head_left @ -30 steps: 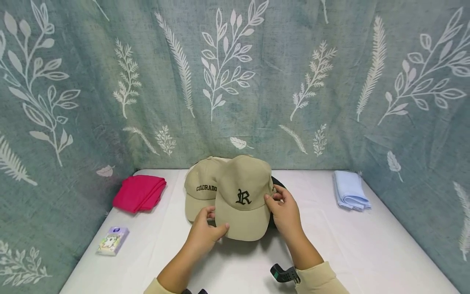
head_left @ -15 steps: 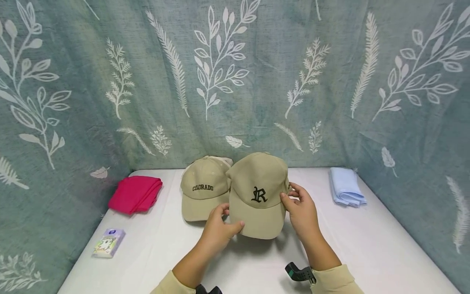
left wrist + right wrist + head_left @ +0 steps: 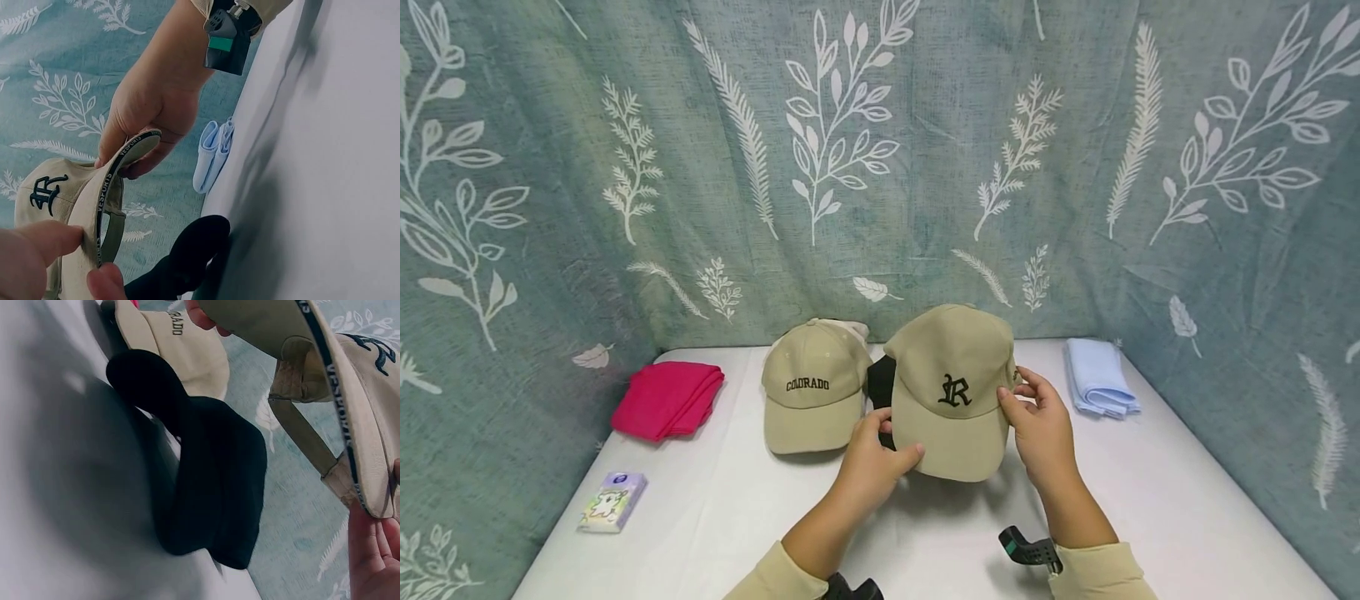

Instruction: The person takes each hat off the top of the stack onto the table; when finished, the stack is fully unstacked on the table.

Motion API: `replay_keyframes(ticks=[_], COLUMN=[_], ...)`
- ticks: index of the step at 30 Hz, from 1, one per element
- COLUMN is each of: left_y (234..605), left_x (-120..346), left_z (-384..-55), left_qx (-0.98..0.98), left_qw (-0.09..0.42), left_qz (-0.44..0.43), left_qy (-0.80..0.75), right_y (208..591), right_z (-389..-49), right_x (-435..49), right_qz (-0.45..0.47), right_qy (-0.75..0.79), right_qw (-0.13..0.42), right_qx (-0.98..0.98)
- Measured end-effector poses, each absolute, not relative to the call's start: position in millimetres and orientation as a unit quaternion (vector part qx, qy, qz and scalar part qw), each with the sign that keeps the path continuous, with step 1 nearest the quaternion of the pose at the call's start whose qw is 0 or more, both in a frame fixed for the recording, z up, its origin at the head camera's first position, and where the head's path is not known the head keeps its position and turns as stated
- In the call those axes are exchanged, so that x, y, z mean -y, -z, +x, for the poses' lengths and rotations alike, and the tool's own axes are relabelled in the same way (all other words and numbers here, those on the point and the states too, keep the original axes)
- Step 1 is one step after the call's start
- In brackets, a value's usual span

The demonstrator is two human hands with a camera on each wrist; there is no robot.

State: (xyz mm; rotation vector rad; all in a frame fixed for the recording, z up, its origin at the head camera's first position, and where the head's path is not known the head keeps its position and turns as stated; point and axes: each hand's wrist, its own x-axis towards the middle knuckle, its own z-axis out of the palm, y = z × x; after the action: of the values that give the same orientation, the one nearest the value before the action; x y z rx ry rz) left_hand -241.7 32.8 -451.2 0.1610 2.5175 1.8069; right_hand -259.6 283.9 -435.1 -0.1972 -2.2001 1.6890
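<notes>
A beige baseball cap [image 3: 955,354] with a dark embroidered letter is held up off the table between my hands, its brim toward me. My left hand [image 3: 874,457] pinches the left edge of the brim, thumb on top. On the other side, my right hand [image 3: 1041,421] pinches the cap near where brim and crown meet. A black cap [image 3: 219,469] stands on the table beneath and behind it, mostly hidden in the head view. To the left sits a second beige cap [image 3: 816,367] lettered COLORADO, with part of a paler cap [image 3: 855,328] showing behind it.
A folded red cloth [image 3: 668,400] lies at the back left, with a small lilac tissue pack [image 3: 613,502] nearer me. At the back right is a folded light blue cloth [image 3: 1101,377]. Patterned curtains [image 3: 925,208] bound the white table [image 3: 722,533] at back and sides.
Both hands have carried the beige lettered cap to the right, away from the COLORADO cap, which is now fully uncovered in front. The view has shifted slightly. The grip looks the same.
</notes>
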Motion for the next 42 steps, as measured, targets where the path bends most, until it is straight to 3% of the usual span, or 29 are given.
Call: replay_keyframes(ticks=[7,22,42], left_y=[450,459,468], left_x=[-45,-79,-130], left_z=[-246,-247,-245], left_qx=[-0.81,-0.815,-0.816], left_qw=[0.021,0.031,0.052], left_qz=[0.059,0.077,0.097], left_qy=[-0.583,-0.573,-0.568], right_y=[436,451,465], right_z=[-262,-257,-255], right_x=[-301,-331,-362], right_qz=[-0.043,-0.104,-0.185], right_qy=[-0.597,-0.584,-0.56], right_qw=[0.15,0.154,0.202], right_qx=[0.787,0.79,0.782])
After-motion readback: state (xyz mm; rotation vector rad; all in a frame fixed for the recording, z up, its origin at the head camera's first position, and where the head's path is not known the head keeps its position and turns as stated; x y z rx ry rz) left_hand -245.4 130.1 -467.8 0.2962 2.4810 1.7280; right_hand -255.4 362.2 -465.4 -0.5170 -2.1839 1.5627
